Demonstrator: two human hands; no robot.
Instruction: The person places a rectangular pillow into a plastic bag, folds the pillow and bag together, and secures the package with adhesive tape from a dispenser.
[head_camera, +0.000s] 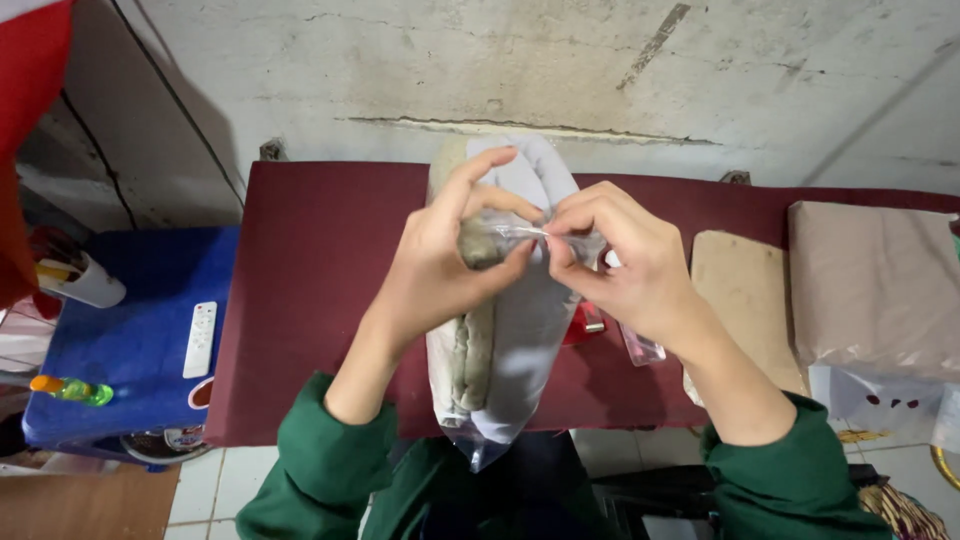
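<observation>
At the centre of the frame a clear, glossy plastic bag (500, 400) wraps folded cloth (525, 330), soft and matt, in grey and olive. Beneath it lies a dark red table cover (310, 290), a matt fabric. The wall (560, 70) along the top is rough, cracked plaster. At right, a beige parcel (870, 285) looks smooth and faintly shiny. At left, a white plastic remote (200, 340) rests on blue cloth (130, 340).

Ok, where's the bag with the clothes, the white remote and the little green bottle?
bag (510, 350), head view, on its clear plastic front below the hands.
remote (200, 340), head view, middle of its white body.
green bottle (80, 391), head view, on its green body.
</observation>
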